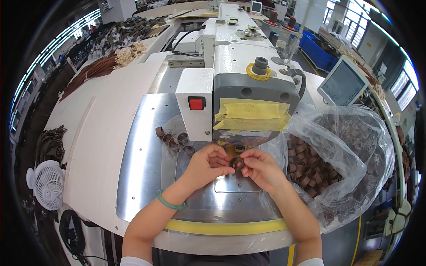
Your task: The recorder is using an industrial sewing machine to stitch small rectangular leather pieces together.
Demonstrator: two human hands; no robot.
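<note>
Between my two hands, just in front of the sewing machine head [248, 95], a small brown webbing loop [237, 163] is held by its edges. My left hand [207, 165] pinches its left side with thumb and fingers; a green bangle circles that wrist. The right side of the loop sits between the thumb and fingertips of my right hand [262, 167]. Several similar brown loops [182, 138] lie on the metal plate left of my left hand. To the right, an opened clear plastic bag [355, 166] holds a heap of brown loops [310, 170].
A white box with a red switch [195, 103] hangs beside the machine head. A tilted screen [343, 83] stands at the right, and a white fan [47, 185] at the far left. Brown cords [95, 73] lie on the table's far left. Yellow tape [226, 227] lines the front edge.
</note>
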